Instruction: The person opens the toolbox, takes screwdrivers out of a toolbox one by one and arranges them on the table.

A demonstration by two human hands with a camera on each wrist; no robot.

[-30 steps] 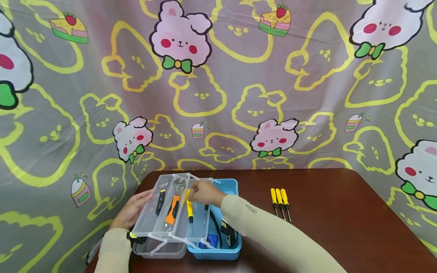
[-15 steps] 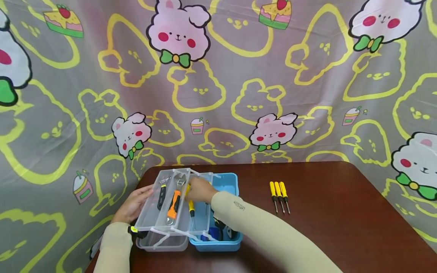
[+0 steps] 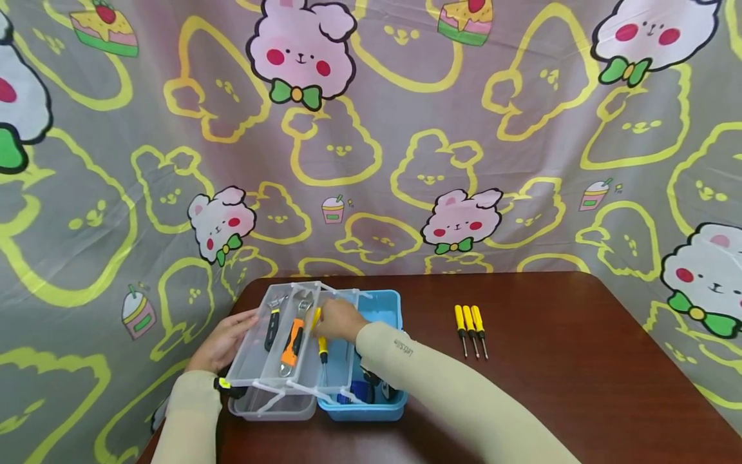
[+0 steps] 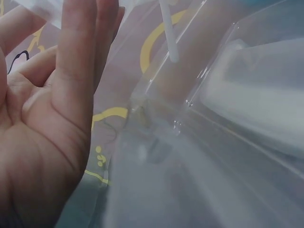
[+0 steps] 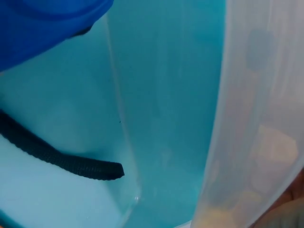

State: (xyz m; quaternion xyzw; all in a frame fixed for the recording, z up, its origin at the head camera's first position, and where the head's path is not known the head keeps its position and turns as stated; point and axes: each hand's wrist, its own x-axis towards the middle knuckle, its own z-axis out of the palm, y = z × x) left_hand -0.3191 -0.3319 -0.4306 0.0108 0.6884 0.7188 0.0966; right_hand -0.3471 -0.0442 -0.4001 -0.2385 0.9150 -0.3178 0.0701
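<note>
Near the counter's (image 3: 551, 367) left edge, the left hand (image 3: 223, 341), fingers mostly straight at the outer wall of the left tray (image 3: 250, 362); whether gripping or merely touching, impossible to tell. In that tray, a black wrench (image 3: 271, 332), then, across the divider, an orange wrench (image 3: 294, 341), both aslant. In the right tray (image 3: 342, 364), a screwdriver (image 3: 323, 349), tip toward the counter's near edge, with the right hand (image 3: 341, 320) curled narrow at the top of the handle. Below that tray, a box (image 3: 362, 417) with a blue thing (image 3: 366, 388) and a black strap (image 5: 61, 159) inside. Farther right, nearer the counter's far edge, three more screwdrivers (image 3: 469, 325) side by side. Possible trouble: sliding wrenches, from uneven left-hand pressure tilting the trays; a rolling screwdriver, from a careless release; a sleeve (image 3: 458, 386) catching the box rim, from reaching so low across.
</note>
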